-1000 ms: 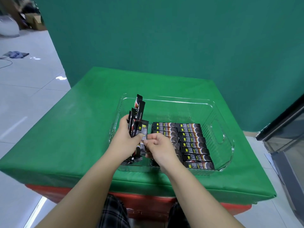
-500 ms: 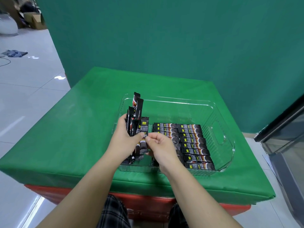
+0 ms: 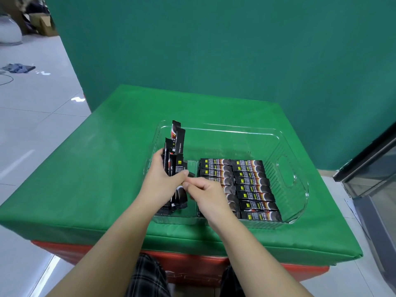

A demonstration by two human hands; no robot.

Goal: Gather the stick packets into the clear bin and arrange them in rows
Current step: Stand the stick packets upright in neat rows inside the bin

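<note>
Two rows of stick packets (image 3: pixel 237 185) lay flat in the right half of the clear bin (image 3: pixel 287 151), which sat on the green table cover (image 3: pixel 96 179). Upright in the bin's left end, a bundle of packets (image 3: pixel 174 159) was gripped by the left hand (image 3: pixel 162 185). Its right hand (image 3: pixel 205 194) curled beside it, thumb and forefinger pinching one packet's edge and hiding part of the nearer row. A glass-fronted cabinet (image 3: pixel 375 172) stood at right.
</note>
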